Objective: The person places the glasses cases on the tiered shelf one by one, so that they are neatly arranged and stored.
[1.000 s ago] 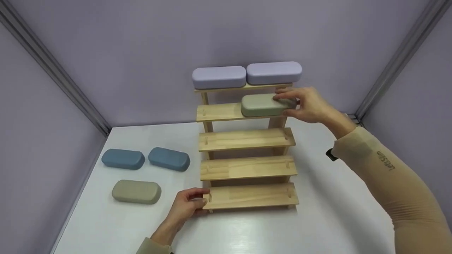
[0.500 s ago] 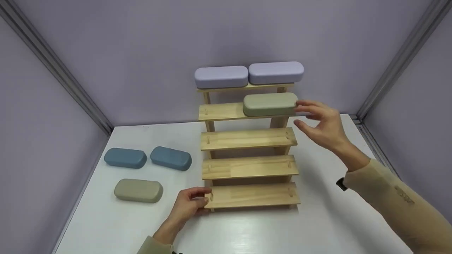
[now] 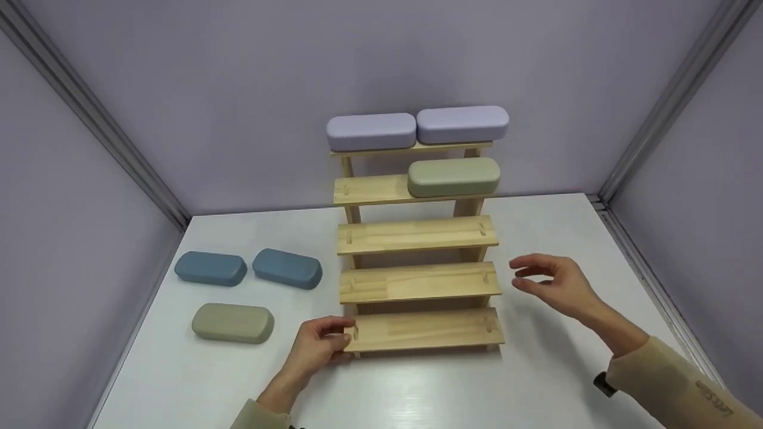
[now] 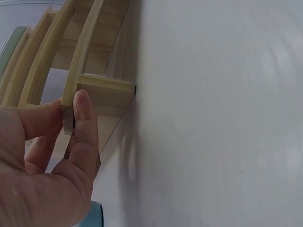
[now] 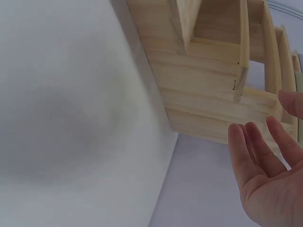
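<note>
Left of frame, on the white table (image 3: 197,381): two blue cases, one (image 3: 210,268) just beside the other (image 3: 287,269), not clearly touching. A tan case (image 3: 232,323) lies below them, apart, nearer the lower left.

Lower centre: the left hand (image 3: 316,347) grips the left end of the bottom step of the wooden rack (image 3: 417,283). The left wrist view shows the thumb (image 4: 84,127) pressed on the step's end with the fingers curled round it.

Centre: the rack stands upright on the table with five steps rising toward the back wall. The lower three steps are bare. A green case (image 3: 453,177) lies flat on the right half of the fourth step. Two lilac cases sit on the top step, the left one (image 3: 370,131) touching the right one (image 3: 462,124) end to end.

Right of centre: the right hand (image 3: 554,287) hovers beside the right end of the second step, apart from the rack, holding nothing. Its fingers (image 5: 251,156) are loosely spread and slightly bent, thumb apart from them
</note>
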`<state>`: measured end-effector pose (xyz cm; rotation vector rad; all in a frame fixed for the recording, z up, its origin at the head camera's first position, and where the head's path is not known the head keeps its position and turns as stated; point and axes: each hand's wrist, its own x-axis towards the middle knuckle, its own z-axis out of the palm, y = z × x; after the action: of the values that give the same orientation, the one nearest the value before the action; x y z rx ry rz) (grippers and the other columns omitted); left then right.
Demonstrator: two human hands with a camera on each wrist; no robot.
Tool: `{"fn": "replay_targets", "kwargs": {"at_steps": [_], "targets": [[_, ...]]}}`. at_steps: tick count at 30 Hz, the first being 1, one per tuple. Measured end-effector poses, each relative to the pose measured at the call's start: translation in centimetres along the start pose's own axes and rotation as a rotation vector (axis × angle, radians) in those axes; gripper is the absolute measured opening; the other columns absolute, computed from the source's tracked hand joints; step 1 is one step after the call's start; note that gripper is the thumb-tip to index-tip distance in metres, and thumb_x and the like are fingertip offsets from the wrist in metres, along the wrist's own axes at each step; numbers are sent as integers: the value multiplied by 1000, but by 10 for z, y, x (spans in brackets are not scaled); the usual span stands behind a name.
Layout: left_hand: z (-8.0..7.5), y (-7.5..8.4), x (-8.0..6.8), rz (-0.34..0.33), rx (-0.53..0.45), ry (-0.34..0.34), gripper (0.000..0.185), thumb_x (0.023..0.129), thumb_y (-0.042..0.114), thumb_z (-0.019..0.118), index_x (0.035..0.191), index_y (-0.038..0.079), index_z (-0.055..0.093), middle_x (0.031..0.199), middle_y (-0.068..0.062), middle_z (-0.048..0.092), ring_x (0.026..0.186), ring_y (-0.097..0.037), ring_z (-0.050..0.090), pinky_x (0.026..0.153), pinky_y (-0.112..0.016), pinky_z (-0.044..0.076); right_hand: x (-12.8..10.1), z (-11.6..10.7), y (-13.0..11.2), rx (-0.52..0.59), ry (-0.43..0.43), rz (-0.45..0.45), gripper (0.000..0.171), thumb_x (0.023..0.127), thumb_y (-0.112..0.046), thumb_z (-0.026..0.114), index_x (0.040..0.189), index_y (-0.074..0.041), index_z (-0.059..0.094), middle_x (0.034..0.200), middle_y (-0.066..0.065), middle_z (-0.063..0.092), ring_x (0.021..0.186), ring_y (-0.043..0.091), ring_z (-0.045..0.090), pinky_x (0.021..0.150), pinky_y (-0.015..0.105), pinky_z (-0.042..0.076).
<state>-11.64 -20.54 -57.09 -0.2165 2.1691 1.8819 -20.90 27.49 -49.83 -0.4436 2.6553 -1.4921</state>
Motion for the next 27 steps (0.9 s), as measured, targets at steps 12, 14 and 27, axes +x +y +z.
{"fn": "replay_targets", "kwargs": {"at_steps": [12,14,27], "targets": [[-19,-1,-3,55,37,-38,40,100,1,77,140,-5,73,128,-24,77,92,-15,79,74,-27,69,-27,28,32,283,-184,215,48,103,-16,81,142,9,70,138,13,79,107,3,77,92,29,69],[-27,-2,-5,70,58,-23,41,101,3,77,140,-6,73,128,-26,77,93,-16,80,73,-27,68,-30,33,34,324,-215,247,50,102,-16,82,144,8,70,141,10,78,109,4,77,93,31,69],[-112,5,-26,171,453,57,42,100,10,83,141,5,75,135,-16,79,119,-25,77,107,-39,66,-39,51,44,452,-276,355,57,101,-15,83,150,8,64,134,-4,80,107,9,79,93,32,70]]}}
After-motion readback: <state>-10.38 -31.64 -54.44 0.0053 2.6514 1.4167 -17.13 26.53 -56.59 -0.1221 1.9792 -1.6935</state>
